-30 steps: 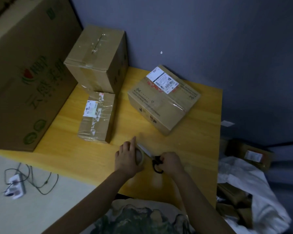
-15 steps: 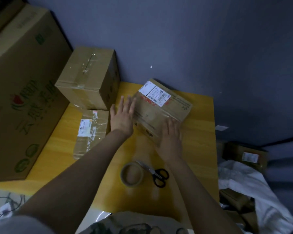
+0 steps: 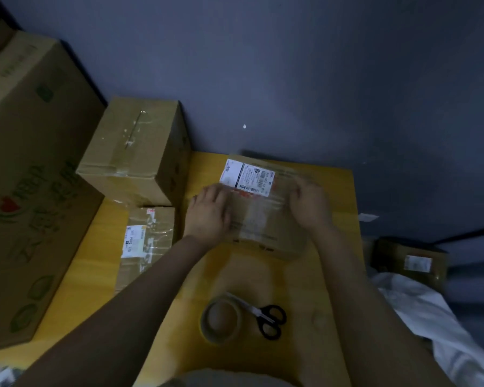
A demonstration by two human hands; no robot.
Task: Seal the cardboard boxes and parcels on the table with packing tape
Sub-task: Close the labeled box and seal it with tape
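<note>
A flat cardboard box [image 3: 263, 219] with a white shipping label lies at the middle of the yellow table [image 3: 333, 275]. My left hand [image 3: 210, 210] rests on its left edge, and my right hand [image 3: 309, 203] lies on its right side, fingers bent over the top. A roll of clear packing tape [image 3: 221, 319] lies flat near the table's front, with black-handled scissors [image 3: 266, 317] touching its right side. A small taped parcel [image 3: 147, 241] lies left of the box. A taller taped box [image 3: 134, 152] stands behind that parcel.
A very large printed carton [image 3: 31, 191] fills the left side. The grey wall [image 3: 291, 79] stands just behind the table. Off the table's right edge lie white cloth [image 3: 430, 317] and another labelled parcel [image 3: 414, 261] lower down.
Both hands left the tape roll and scissors near the front and reached forward to the labelled box. The box has turned from its skewed angle to sit squarer between my hands.
</note>
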